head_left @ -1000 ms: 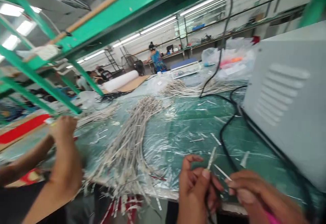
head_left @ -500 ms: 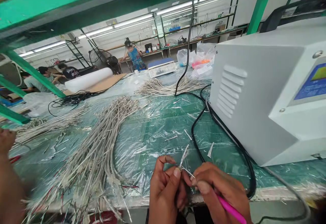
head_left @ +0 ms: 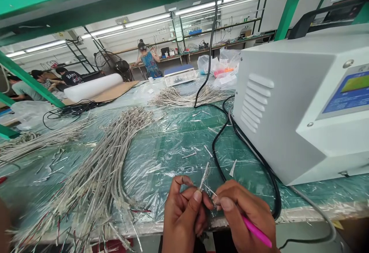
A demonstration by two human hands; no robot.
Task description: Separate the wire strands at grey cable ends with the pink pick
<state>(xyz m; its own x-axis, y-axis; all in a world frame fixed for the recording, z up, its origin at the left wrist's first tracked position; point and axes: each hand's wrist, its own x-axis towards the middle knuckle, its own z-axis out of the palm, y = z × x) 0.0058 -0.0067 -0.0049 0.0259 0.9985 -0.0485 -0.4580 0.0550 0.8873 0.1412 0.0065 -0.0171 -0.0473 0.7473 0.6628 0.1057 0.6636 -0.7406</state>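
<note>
Low in the frame, just right of centre, here's the left hand, thumb and index finger pinching a frayed cable end that pokes upward! Right beside it, the right hand curls round a pink-handled tool, fingertips pressed together at a thin pale sliver between the 2 hands; strand or tool tip, can't tell. Left of centre sprawls a big grey cable bundle across the plastic-covered green bench, and the white machine fills the right side.
</note>
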